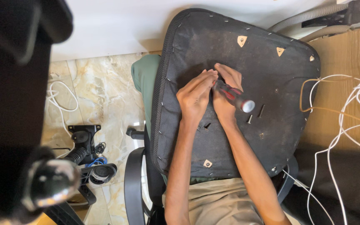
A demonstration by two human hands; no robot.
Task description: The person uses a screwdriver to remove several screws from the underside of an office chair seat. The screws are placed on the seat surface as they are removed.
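**Driving a screw into the seat underside**

Gripping the screwdriver [235, 96] by its red and black handle, my right hand [226, 89] is closed snugly around it, the grey butt end pointing back toward my lap. My left hand [196, 96] is curled in at the tip, fingers [210, 77] pinched narrow around the shaft or the screw there; which one I cannot tell, since the fingers hide it. Both hands work near the middle of the upturned seat base [188, 46], which lies across my knees.

To do this well, I judge I should keep the shaft square to the seat base, press down firmly so the tip does not cam out, and let the left fingers only steady, not steer.

Just right of the handle, on the seat base, lie two loose dark bolts [261, 110]. Nothing here serves as a holder for them; they rest bare on the fabric and could roll off if the seat base tilts. Left of the seat base, on the marble floor [105, 87], stands the chair's black mechanism [82, 139].
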